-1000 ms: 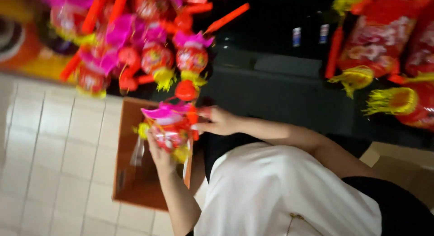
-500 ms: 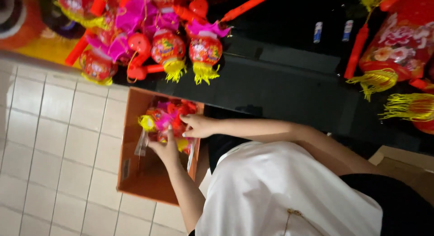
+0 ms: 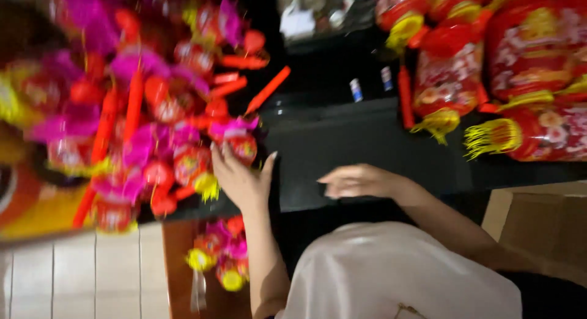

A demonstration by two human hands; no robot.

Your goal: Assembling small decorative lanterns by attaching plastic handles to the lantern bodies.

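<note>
My left hand [image 3: 240, 178] is raised against a small red lantern with a pink top [image 3: 243, 142], at the edge of a heap of red, pink and yellow paper lanterns [image 3: 140, 142]. Its fingers are stretched out and touch the lantern without closing on it. My right hand [image 3: 356, 181] hovers open and empty over the black counter [image 3: 342, 135], apart from the lanterns. Below my left hand, a bundle of small lanterns with yellow tassels [image 3: 217, 261] lies in a brown box [image 3: 176, 258].
Large red lanterns with yellow tassels [image 3: 538, 80] fill the counter's right side. A cardboard box [image 3: 538, 227] stands at the lower right. White floor tiles [image 3: 73, 276] show at the lower left. Red sticks [image 3: 267, 90] poke out of the heap.
Both hands held the lantern bundle over the brown box; now the bundle lies in the box. My left hand has risen to the heap and my right hand has moved away empty.
</note>
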